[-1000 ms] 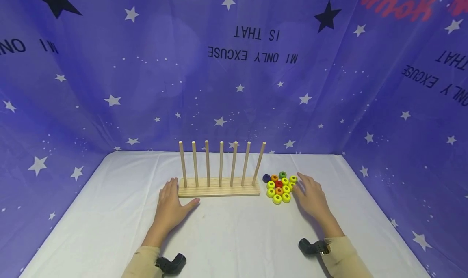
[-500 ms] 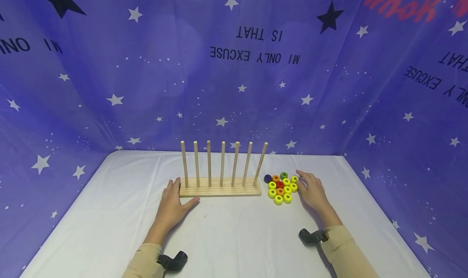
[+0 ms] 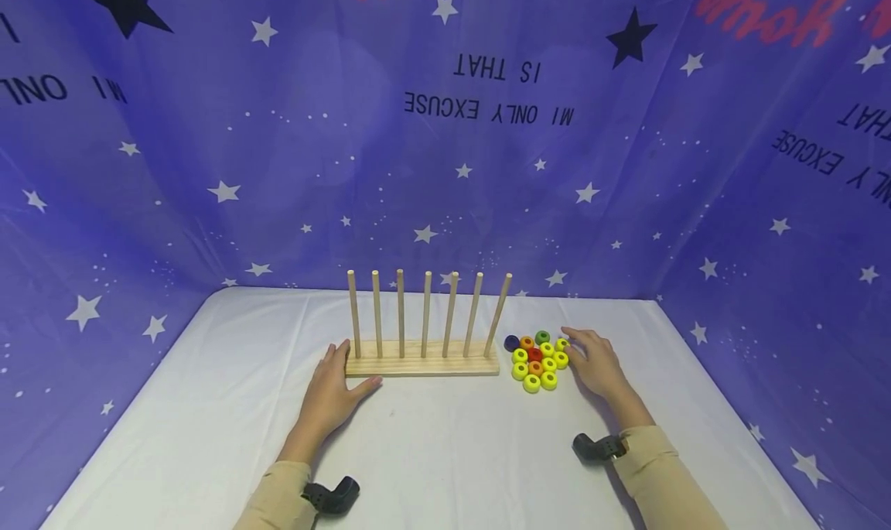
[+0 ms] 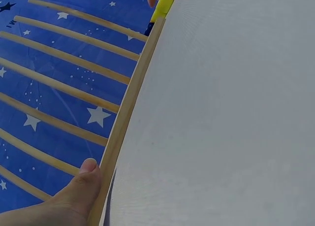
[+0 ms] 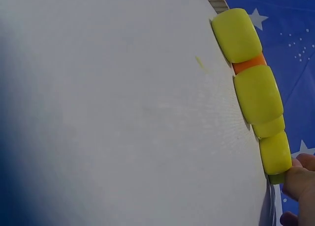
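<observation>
A wooden stand (image 3: 422,368) with a row of upright pegs sits in the middle of the table. My left hand (image 3: 329,397) lies at its left end, fingers along the end and thumb reaching out past the front corner. In the left wrist view the thumb (image 4: 84,184) overlaps the base's edge. Right of the stand lies a cluster of round beads with holes: several yellow beads (image 3: 532,384), a red bead (image 3: 534,355), two orange ones, a green bead (image 3: 542,337) and a dark blue bead (image 3: 512,343). My right hand (image 3: 600,369) is beside the cluster, loosely bent fingertips right at the outermost yellow beads.
A white cloth (image 3: 445,453) covers the table. Blue star-printed curtains (image 3: 445,174) rise behind it and at both sides. Each wrist carries a black camera mount, the left mount (image 3: 334,497) and the right mount (image 3: 595,448).
My right thumb has drawn slightly off the yellow bead it partly covered, and that bead now shows whole. My left hand stays at the stand. The head view has shifted a little.
</observation>
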Available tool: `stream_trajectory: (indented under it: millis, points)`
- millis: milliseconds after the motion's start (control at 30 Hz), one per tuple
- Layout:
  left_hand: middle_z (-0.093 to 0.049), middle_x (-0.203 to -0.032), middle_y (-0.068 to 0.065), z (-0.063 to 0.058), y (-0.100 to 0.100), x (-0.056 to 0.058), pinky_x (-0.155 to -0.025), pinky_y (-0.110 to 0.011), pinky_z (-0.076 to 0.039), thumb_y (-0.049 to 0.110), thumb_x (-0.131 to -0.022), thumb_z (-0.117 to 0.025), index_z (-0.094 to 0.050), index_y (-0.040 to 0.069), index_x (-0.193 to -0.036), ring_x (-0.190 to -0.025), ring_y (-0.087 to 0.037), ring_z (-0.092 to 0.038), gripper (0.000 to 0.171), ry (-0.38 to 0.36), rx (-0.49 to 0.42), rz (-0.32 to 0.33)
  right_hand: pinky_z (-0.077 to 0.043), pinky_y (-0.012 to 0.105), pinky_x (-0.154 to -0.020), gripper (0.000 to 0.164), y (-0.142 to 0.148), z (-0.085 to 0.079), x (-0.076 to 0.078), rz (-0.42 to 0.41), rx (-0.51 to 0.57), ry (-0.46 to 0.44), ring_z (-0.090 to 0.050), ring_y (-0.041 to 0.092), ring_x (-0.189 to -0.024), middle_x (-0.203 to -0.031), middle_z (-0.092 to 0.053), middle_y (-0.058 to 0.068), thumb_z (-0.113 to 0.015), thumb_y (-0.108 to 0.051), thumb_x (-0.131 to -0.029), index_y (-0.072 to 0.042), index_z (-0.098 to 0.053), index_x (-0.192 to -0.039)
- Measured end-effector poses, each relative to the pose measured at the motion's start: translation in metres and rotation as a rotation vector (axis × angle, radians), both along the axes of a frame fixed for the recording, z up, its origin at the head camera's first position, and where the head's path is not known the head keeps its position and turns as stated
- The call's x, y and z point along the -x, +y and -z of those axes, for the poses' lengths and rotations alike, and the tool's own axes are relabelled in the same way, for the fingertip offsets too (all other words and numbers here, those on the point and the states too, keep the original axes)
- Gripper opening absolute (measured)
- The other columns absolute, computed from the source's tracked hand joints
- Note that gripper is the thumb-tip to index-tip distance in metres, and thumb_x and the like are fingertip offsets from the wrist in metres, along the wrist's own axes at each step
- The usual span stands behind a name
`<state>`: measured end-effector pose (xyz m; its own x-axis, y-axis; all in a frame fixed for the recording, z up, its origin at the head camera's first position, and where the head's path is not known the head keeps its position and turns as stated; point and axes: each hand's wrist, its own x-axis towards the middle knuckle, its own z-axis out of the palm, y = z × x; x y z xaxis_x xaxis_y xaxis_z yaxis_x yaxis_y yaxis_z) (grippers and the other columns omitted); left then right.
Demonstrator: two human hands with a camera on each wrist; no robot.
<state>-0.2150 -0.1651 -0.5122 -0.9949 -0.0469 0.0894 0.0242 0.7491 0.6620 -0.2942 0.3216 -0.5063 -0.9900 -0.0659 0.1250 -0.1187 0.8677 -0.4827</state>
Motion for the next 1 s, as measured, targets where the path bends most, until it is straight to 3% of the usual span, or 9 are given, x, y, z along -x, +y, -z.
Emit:
stream_trajectory:
  millis: [467, 1000]
  points:
    - [-0.025, -0.158, -0.032, 0.002, 0.000, 0.007, -0.121, -0.062, -0.021, 0.054, -0.083, -0.074, -0.025, -0.004, -0.154, -0.148, -0.049, -0.021, 0.103, 0.020, 0.023, -0.005, -0.029, 0.067, -0.113, 0.044, 0.003, 0.002, 0.005, -0.034, -0.048, -0.011, -0.040, 0.046, -0.135, -0.145, -0.050, 0.018, -0.055, -0.024, -0.102, -0.016, -0.050, -0.145]
    - [-0.029, -0.157, -0.032, 0.005, 0.000, 0.015, -0.120, -0.063, -0.023, 0.057, -0.082, -0.074, -0.028, -0.005, -0.153, -0.147, -0.049, -0.023, 0.105, 0.053, 0.053, -0.003, -0.033, 0.064, -0.112, 0.040, 0.004, 0.003, 0.007, -0.042, -0.050, 0.008, -0.045, 0.043, -0.132, -0.137, -0.059, 0.017, -0.059, -0.023, -0.100, -0.012, -0.057, -0.139]
